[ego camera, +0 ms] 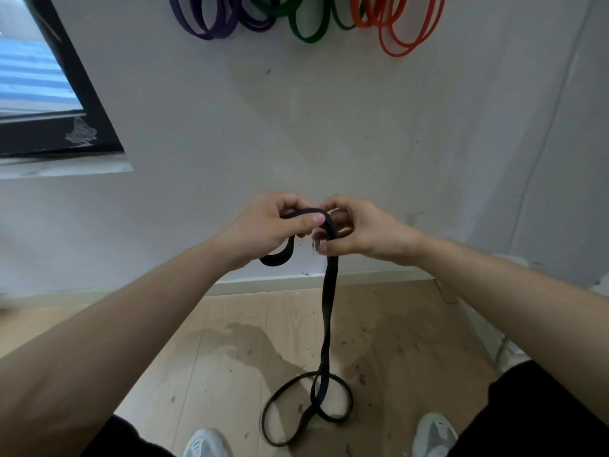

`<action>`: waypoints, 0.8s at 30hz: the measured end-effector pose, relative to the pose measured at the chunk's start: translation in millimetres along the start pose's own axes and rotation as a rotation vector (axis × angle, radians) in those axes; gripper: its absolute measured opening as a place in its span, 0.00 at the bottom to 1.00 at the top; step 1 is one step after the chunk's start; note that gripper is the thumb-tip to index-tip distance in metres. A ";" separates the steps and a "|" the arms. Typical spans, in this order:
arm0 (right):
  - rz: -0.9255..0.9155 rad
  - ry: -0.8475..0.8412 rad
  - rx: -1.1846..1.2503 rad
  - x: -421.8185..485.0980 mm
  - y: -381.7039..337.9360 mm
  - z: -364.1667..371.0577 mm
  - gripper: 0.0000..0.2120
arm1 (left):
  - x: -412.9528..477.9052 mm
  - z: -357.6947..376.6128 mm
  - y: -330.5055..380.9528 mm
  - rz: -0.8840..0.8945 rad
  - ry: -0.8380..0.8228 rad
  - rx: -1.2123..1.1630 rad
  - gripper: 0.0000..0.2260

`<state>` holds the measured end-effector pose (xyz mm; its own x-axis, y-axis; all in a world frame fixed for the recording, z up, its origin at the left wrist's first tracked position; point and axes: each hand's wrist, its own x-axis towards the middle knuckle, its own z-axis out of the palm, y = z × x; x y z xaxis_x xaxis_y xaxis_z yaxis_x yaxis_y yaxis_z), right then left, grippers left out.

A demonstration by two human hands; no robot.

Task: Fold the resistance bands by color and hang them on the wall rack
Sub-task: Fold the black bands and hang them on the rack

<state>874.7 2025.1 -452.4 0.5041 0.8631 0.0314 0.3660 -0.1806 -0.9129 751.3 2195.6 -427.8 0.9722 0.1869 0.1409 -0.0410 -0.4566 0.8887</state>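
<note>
I hold a long black resistance band [329, 291] in front of the white wall. My left hand [270, 225] grips its top fold, with a short loop hanging below the palm. My right hand [359, 229] pinches the same band just beside it. The rest of the band drops straight down and coils in loops on the wooden floor between my feet. High on the wall hang folded purple bands [211, 21], green bands [308, 28] and orange bands [398, 31]; the rack itself is out of view above the frame.
A dark-framed window [59, 103] with a sill sits at the left. A white baseboard [296, 283] runs along the wall's foot. My two grey shoes [206, 443] stand on the stained wooden floor. A white object edge [494, 338] shows at the right.
</note>
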 end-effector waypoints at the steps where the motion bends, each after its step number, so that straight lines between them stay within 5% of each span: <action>1: 0.020 -0.026 0.005 -0.3 2.6 1.5 0.24 | 1.1 -2.1 2.0 0.012 0.032 -0.040 0.06; 4: 0.097 -0.060 -0.017 -1.7 10.6 8.6 0.23 | 2.1 -8.1 11.9 0.048 0.109 -0.168 0.05; 9: 0.105 0.003 0.097 6.0 12.8 17.7 0.07 | 2.1 -15.6 19.8 0.072 0.178 -0.314 0.06; 19: 0.126 0.034 0.385 -4.6 0.0 -17.9 0.18 | -5.2 -50.9 -17.7 -0.043 0.229 -0.241 0.09; 24: 0.116 0.020 0.273 -9.0 -3.5 -20.6 0.12 | -9.7 -55.8 -26.6 -0.089 0.115 -0.096 0.12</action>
<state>885.0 2008.3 -441.1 0.5466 0.8341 -0.0739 0.0822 -0.1413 -0.9865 730.1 2254.4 -428.4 0.9405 0.3235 0.1037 0.0169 -0.3494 0.9368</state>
